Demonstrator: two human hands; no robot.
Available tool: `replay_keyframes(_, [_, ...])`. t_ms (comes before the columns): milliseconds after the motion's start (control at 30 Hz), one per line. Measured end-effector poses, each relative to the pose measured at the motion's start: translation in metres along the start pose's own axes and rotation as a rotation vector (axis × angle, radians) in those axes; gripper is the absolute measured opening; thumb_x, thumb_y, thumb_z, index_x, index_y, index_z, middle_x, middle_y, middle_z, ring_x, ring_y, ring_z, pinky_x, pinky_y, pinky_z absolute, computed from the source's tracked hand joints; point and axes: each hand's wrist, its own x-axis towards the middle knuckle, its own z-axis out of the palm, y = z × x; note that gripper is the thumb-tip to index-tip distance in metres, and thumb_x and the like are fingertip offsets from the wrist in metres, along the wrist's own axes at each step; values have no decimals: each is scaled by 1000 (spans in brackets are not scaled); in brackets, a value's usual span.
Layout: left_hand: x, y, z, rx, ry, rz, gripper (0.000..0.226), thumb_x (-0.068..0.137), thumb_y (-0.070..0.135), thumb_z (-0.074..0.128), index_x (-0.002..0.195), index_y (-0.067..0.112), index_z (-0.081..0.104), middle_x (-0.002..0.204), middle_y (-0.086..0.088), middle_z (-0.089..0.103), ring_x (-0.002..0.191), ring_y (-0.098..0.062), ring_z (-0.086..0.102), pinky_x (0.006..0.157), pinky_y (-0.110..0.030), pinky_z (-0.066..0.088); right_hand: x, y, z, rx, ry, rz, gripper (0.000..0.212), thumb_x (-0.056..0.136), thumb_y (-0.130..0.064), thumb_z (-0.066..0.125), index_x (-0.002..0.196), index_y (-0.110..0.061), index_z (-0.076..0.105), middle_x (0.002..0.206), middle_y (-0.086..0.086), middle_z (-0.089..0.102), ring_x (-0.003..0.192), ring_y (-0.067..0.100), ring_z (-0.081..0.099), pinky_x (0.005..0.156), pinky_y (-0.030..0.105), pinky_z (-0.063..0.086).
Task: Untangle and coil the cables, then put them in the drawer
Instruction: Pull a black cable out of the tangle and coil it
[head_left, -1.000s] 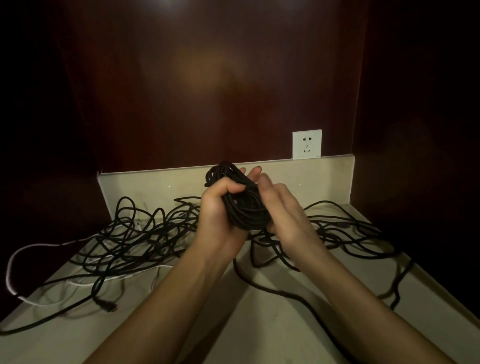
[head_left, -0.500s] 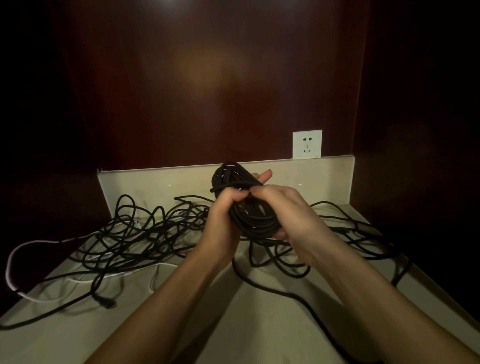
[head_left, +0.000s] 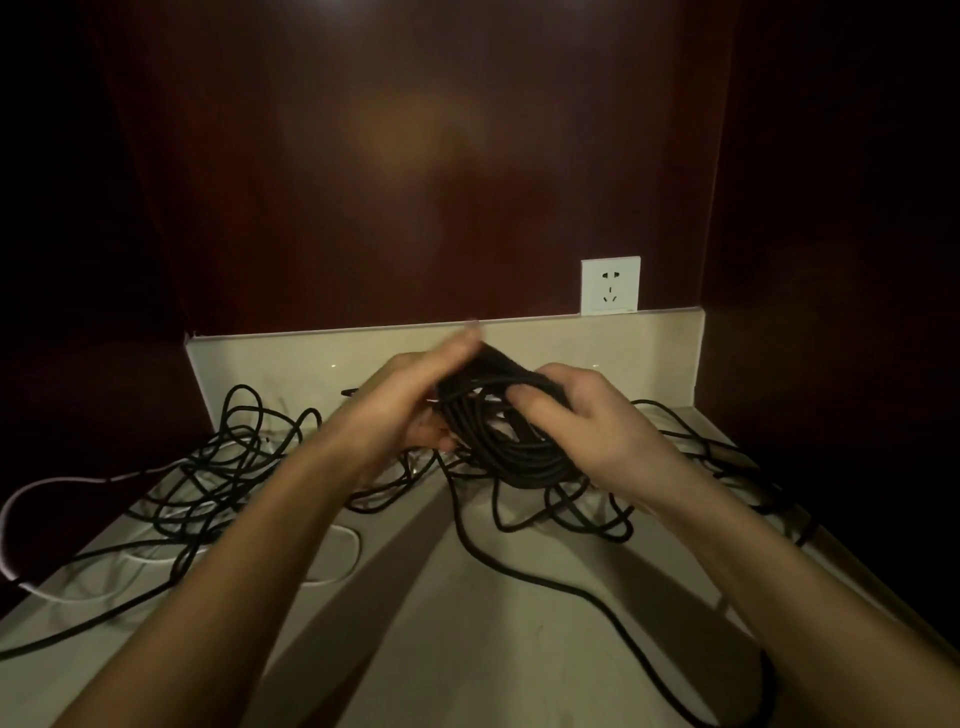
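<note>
While the right hand (head_left: 582, 415) grips the black coil (head_left: 514, 447), the left hand (head_left: 415, 400) lies flat against it.

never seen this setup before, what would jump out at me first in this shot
Dead centre, a thick coil of black cable is held up between the left hand and the right hand, above the pale countertop. Behind and to both sides, loose black cables sprawl in a tangle, with a white cable looping at far left. A white wall socket stands out against the dark back panel.

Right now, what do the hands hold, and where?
The right hand grips the black cable coil at its right side; the left hand touches its left edge with straight fingers.
</note>
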Motion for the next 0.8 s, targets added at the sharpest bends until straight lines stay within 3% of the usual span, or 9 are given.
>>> replay_keyframes(167, [1, 9, -8, 229, -102, -9, 49, 78, 42, 68, 106, 2, 71, 90, -17, 72, 83, -27, 69, 71, -31, 52, 4, -9, -6, -187, -204, -90, 32, 93, -43, 57, 94, -12, 64, 74, 5, 62, 67, 19, 58, 68, 49, 48])
replay_keyframes(233, [-3, 2, -10, 187, -103, 36, 47, 84, 36, 64, 103, -8, 68, 85, -19, 65, 80, -29, 62, 69, -30, 48, 6, -11, -6, -162, -251, -82, 37, 91, -46, 59, 96, -10, 65, 76, 5, 63, 69, 19, 59, 69, 48, 48])
replay_keyframes(333, [-9, -7, -9, 68, -49, 82, 42, 87, 31, 62, 98, -9, 68, 86, -19, 61, 82, -28, 55, 69, -30, 44, 11, -11, -9, -15, -303, -51, 28, 93, -37, 65, 97, -9, 65, 76, -4, 63, 71, 8, 61, 68, 32, 46])
replay_keyframes(433, [-13, -8, -8, -78, -9, 79, 46, 89, 27, 58, 108, -14, 65, 95, -23, 63, 86, -29, 59, 71, -26, 50, 14, -5, -9, 180, -296, -48, 46, 83, -52, 68, 98, -9, 64, 82, 1, 67, 77, 14, 65, 73, 30, 48])
replay_keyframes(500, [-16, -8, -8, -162, 6, 56, 47, 89, 26, 56, 111, -14, 63, 96, -23, 63, 79, -26, 62, 67, -23, 53, 14, -1, -5, 359, -259, -43, 51, 80, -64, 64, 91, -14, 66, 77, 6, 60, 62, 16, 54, 57, 23, 42])
replay_keyframes(567, [-20, -12, -9, -233, -5, 10, 42, 88, 25, 56, 107, -11, 68, 86, -19, 66, 68, -17, 65, 62, -21, 54, 14, 4, -4, 565, -202, -20, 47, 84, -64, 58, 84, -17, 64, 71, 15, 43, 51, 17, 27, 44, 20, 24])
replay_keyframes(633, [-23, -15, -6, -286, -48, -33, 29, 84, 22, 56, 90, 3, 78, 75, -10, 70, 60, -11, 67, 56, -19, 55, 19, 8, -4, 620, -146, -42, 31, 89, -47, 61, 83, -16, 62, 70, 15, 38, 52, 19, 27, 48, 25, 20])
replay_keyframes(700, [-26, -14, 0, -350, -73, -34, 26, 79, 19, 56, 71, 11, 80, 66, -4, 69, 55, -8, 65, 50, -18, 53, 25, 7, 5, 601, -87, -43, 18, 88, -33, 63, 87, -15, 62, 81, 17, 45, 67, 28, 36, 59, 31, 29])
replay_keyframes(800, [-20, -6, 7, -448, -3, 37, 27, 87, 16, 56, 73, 8, 77, 64, -3, 67, 54, -8, 66, 50, -20, 53, 26, 6, 20, 646, 16, -40, 11, 89, -20, 60, 92, -21, 70, 93, 41, 47, 76, 63, 36, 77, 52, 43])
